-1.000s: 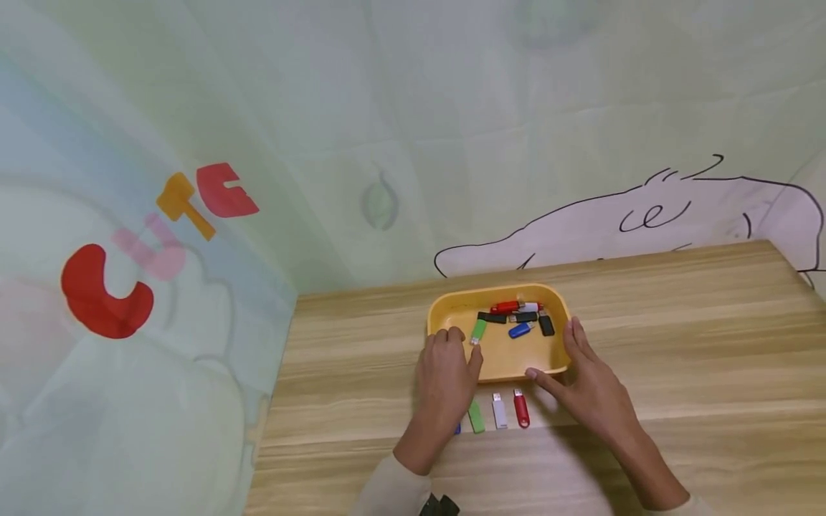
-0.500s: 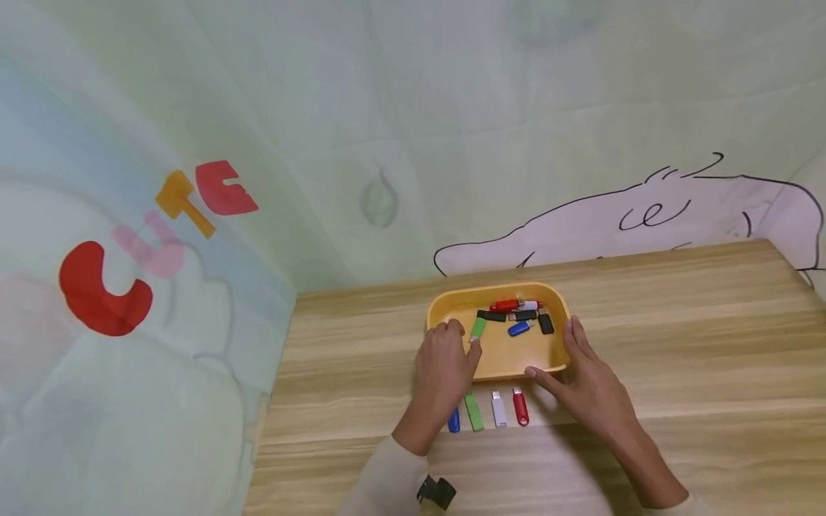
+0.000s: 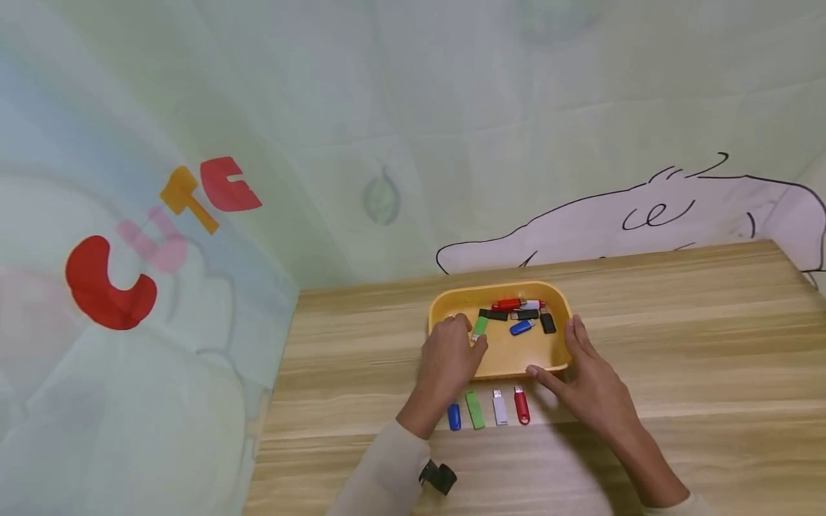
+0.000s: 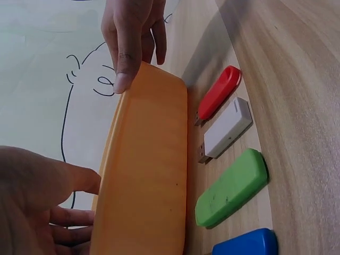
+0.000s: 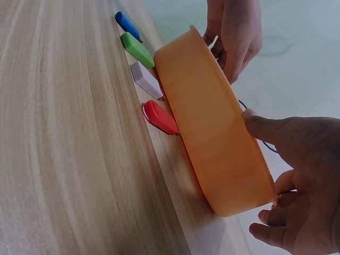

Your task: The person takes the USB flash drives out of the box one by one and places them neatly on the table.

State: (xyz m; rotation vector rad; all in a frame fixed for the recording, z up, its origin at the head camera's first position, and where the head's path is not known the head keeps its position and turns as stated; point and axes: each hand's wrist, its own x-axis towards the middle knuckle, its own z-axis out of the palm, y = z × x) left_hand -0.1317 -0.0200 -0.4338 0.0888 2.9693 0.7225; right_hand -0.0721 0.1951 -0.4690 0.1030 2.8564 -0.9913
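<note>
A yellow plastic tray (image 3: 503,374) sits on the table, holding several USB sticks. My left hand (image 3: 448,358) reaches over its front left rim with fingers bent down inside; the fingertips are mostly hidden, and I cannot tell whether they hold anything. Right beside its thumb and index finger lies a green USB stick (image 3: 480,327). My right hand (image 3: 596,394) holds the tray's front right corner, thumb on the front rim and fingers along the right side. Inside the tray also lie a blue USB stick (image 3: 521,327), a red one (image 3: 506,304) and several black ones (image 3: 548,322).
In front of the tray, a row of USB sticks lies on the wooden table (image 3: 697,344): blue (image 3: 454,417), green (image 3: 475,410), white (image 3: 500,408) and red (image 3: 521,406). A printed cloth (image 3: 387,107) hangs behind the table.
My left hand has shifted slightly forward and to the right within the tray, uncovering more of the blue stick in the row. The right hand stays at the corner.
</note>
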